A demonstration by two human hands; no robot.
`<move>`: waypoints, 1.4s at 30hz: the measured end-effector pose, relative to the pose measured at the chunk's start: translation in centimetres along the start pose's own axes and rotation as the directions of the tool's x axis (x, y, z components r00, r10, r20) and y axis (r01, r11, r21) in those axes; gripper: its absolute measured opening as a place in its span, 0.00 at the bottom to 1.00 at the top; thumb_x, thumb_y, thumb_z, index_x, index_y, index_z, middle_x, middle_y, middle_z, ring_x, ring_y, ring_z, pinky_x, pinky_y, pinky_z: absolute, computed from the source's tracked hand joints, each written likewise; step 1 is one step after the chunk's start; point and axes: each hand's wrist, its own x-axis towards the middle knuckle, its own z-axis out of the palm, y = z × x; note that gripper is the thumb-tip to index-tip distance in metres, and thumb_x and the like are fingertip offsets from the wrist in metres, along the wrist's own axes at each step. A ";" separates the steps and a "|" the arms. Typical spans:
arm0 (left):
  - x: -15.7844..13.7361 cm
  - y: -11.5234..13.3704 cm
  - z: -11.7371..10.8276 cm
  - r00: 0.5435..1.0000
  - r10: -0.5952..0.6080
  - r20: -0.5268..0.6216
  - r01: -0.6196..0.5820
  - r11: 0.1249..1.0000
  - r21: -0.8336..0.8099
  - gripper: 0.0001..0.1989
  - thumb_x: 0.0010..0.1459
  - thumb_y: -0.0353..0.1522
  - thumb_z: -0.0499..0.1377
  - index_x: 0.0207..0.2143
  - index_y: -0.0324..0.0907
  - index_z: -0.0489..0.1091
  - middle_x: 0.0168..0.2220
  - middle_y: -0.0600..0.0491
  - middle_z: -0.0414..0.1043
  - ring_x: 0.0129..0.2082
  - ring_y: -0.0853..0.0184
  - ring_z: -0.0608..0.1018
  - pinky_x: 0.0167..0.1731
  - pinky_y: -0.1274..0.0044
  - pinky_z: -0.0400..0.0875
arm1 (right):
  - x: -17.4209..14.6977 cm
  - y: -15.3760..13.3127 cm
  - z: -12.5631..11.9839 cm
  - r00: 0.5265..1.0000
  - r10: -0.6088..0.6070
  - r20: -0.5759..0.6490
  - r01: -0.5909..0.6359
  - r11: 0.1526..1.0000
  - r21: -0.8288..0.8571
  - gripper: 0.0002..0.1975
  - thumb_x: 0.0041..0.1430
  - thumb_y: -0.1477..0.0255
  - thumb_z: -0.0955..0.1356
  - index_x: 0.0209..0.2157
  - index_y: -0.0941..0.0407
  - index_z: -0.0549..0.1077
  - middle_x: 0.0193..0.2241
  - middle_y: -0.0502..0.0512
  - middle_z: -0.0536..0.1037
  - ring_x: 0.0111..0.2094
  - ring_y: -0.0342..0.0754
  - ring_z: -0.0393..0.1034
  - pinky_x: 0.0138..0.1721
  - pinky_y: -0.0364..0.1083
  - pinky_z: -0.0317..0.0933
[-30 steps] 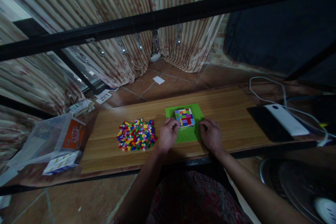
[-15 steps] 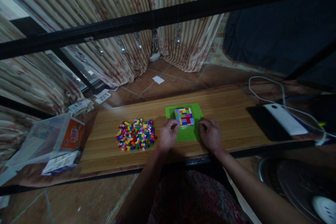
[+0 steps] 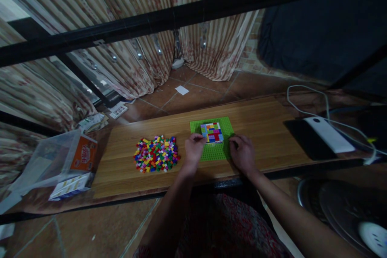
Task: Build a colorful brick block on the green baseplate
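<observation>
Fingers [image 3: 197, 136] of the left hand [image 3: 193, 150] are drawn close to the thumb at the left side of the block build [image 3: 212, 132]; whether they clamp a brick cannot be told. Compared with the earlier frame, this hand is turned, its back facing more upward. The right hand [image 3: 242, 151] is curled at the right edge of the green baseplate [image 3: 214, 155]; whether its fingertips meet or hold a part cannot be told. Its position matches the earlier frame. The block build sits on the baseplate, near the middle. The baseplate lies on the wooden board [image 3: 260, 129]. Loose bricks [image 3: 156, 154] form a pile to the left of the left hand. Past the board's left end is a clear plastic box [image 3: 57, 149] with an orange panel [image 3: 84, 153]; its contents are unclear. A small carton [image 3: 71, 186] lies just beside the box.
</observation>
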 end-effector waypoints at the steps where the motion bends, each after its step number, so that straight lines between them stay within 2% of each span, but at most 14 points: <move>1: 0.2 0.1 0.0 0.999 -0.036 0.005 0.036 0.999 -0.003 0.04 0.43 0.29 0.64 0.25 0.40 0.72 0.25 0.56 0.73 0.26 0.72 0.74 0.29 0.80 0.68 | 0.0 0.0 0.0 1.000 0.001 0.001 -0.001 1.000 -0.003 0.12 0.60 0.71 0.61 0.34 0.56 0.76 0.37 0.61 0.75 0.41 0.53 0.66 0.44 0.52 0.60; 4: 0.6 0.2 -0.1 0.990 -0.139 0.035 0.139 0.990 -0.023 0.07 0.42 0.30 0.65 0.27 0.40 0.72 0.24 0.57 0.72 0.22 0.74 0.72 0.24 0.81 0.65 | 0.0 0.0 0.0 1.000 0.006 0.004 -0.006 1.000 -0.018 0.13 0.60 0.70 0.61 0.34 0.56 0.76 0.37 0.61 0.75 0.41 0.53 0.66 0.45 0.52 0.60; 7: 0.8 0.0 0.0 0.985 -0.163 0.053 0.163 0.987 -0.005 0.07 0.43 0.30 0.64 0.28 0.40 0.71 0.24 0.58 0.71 0.20 0.75 0.70 0.22 0.81 0.64 | 0.0 0.1 0.0 1.000 0.012 0.014 -0.012 1.000 -0.026 0.13 0.60 0.70 0.61 0.35 0.57 0.76 0.37 0.61 0.75 0.42 0.53 0.65 0.46 0.52 0.60; 13: 0.5 -0.2 0.0 0.996 -0.083 0.014 0.082 0.993 0.085 0.03 0.44 0.29 0.63 0.23 0.41 0.71 0.20 0.58 0.69 0.22 0.73 0.71 0.25 0.80 0.64 | 0.0 0.1 0.1 1.000 -0.009 0.029 0.010 0.999 -0.037 0.13 0.60 0.71 0.60 0.34 0.57 0.76 0.36 0.61 0.75 0.41 0.53 0.65 0.45 0.52 0.60; 17: -0.3 0.3 -0.5 1.000 -0.014 0.006 0.014 0.996 0.086 0.07 0.45 0.33 0.64 0.21 0.40 0.70 0.19 0.58 0.68 0.23 0.72 0.72 0.25 0.80 0.63 | 0.0 0.3 0.2 0.999 -0.029 0.025 0.030 0.999 -0.037 0.13 0.60 0.71 0.60 0.35 0.57 0.76 0.37 0.61 0.75 0.41 0.54 0.65 0.46 0.52 0.59; 20: -1.3 1.2 -1.9 0.998 0.055 0.007 -0.055 0.997 0.053 0.11 0.49 0.39 0.62 0.23 0.41 0.71 0.20 0.57 0.69 0.23 0.72 0.72 0.25 0.80 0.64 | 0.0 0.4 0.3 0.999 -0.041 0.023 0.042 0.998 -0.036 0.13 0.60 0.72 0.60 0.35 0.57 0.76 0.37 0.61 0.75 0.42 0.54 0.65 0.46 0.52 0.59; 23: -2.3 2.0 -4.9 0.989 0.149 -0.015 -0.149 0.989 0.019 0.13 0.52 0.41 0.59 0.26 0.40 0.71 0.22 0.56 0.70 0.23 0.72 0.71 0.25 0.80 0.65 | -0.1 0.4 0.3 0.999 -0.045 0.030 0.045 0.999 -0.025 0.13 0.59 0.71 0.60 0.35 0.56 0.76 0.38 0.61 0.75 0.41 0.54 0.65 0.46 0.53 0.60; 27: -3.3 2.3 -12.1 0.958 0.227 -0.173 -0.208 0.970 0.124 0.12 0.50 0.41 0.60 0.28 0.40 0.71 0.24 0.55 0.72 0.26 0.70 0.73 0.28 0.79 0.67 | -0.3 0.8 -0.1 0.996 -0.065 0.053 0.064 0.998 0.024 0.13 0.60 0.69 0.60 0.34 0.56 0.75 0.37 0.61 0.75 0.41 0.54 0.66 0.46 0.53 0.61; 29: -3.8 1.8 -16.5 0.919 0.221 -0.327 -0.156 0.964 0.214 0.12 0.49 0.40 0.60 0.28 0.40 0.71 0.26 0.54 0.74 0.27 0.69 0.74 0.29 0.78 0.68 | -0.3 1.2 -0.3 0.994 -0.076 0.075 0.071 0.996 0.060 0.13 0.60 0.68 0.60 0.33 0.56 0.75 0.37 0.61 0.75 0.41 0.54 0.67 0.46 0.53 0.61; 31: -4.2 0.8 -20.9 0.865 0.203 -0.459 -0.046 0.943 0.331 0.12 0.48 0.40 0.59 0.29 0.40 0.72 0.27 0.52 0.75 0.28 0.66 0.75 0.30 0.77 0.69 | 0.0 1.4 -0.6 0.993 -0.067 0.094 0.057 0.994 0.096 0.13 0.60 0.66 0.61 0.32 0.56 0.75 0.36 0.61 0.75 0.40 0.54 0.68 0.45 0.53 0.62; 34: -4.3 -1.1 -26.1 0.783 0.212 -0.585 0.161 0.839 0.519 0.13 0.48 0.39 0.58 0.32 0.39 0.73 0.30 0.49 0.76 0.31 0.61 0.77 0.32 0.73 0.70 | 1.6 0.5 -0.8 0.998 -0.002 0.068 -0.006 0.992 0.122 0.14 0.60 0.63 0.61 0.36 0.56 0.74 0.35 0.61 0.75 0.40 0.54 0.68 0.44 0.53 0.63; 36: -3.9 -2.4 -28.1 0.770 0.188 -0.610 0.266 0.774 0.574 0.14 0.49 0.38 0.57 0.35 0.39 0.73 0.32 0.46 0.76 0.33 0.58 0.77 0.34 0.70 0.71 | 3.1 -1.3 -0.5 0.998 0.005 0.059 -0.012 0.993 0.120 0.17 0.61 0.60 0.61 0.41 0.57 0.73 0.38 0.62 0.75 0.43 0.56 0.68 0.46 0.54 0.63; 38: -3.2 -3.5 -28.9 0.774 0.188 -0.604 0.319 0.708 0.630 0.15 0.51 0.36 0.55 0.38 0.38 0.72 0.35 0.43 0.75 0.37 0.55 0.76 0.38 0.67 0.71 | 4.6 -3.6 0.2 0.992 -0.045 0.121 0.034 0.995 0.089 0.21 0.60 0.57 0.61 0.45 0.57 0.72 0.41 0.64 0.75 0.46 0.56 0.67 0.48 0.55 0.61; 42: -1.4 -4.8 -29.0 0.800 0.299 -0.520 0.258 0.611 0.748 0.16 0.53 0.34 0.53 0.42 0.36 0.71 0.42 0.39 0.72 0.47 0.53 0.73 0.47 0.64 0.68 | 6.2 -7.3 2.3 0.954 -0.080 0.288 0.109 0.990 -0.088 0.29 0.58 0.51 0.62 0.53 0.56 0.68 0.49 0.65 0.71 0.52 0.60 0.63 0.51 0.57 0.59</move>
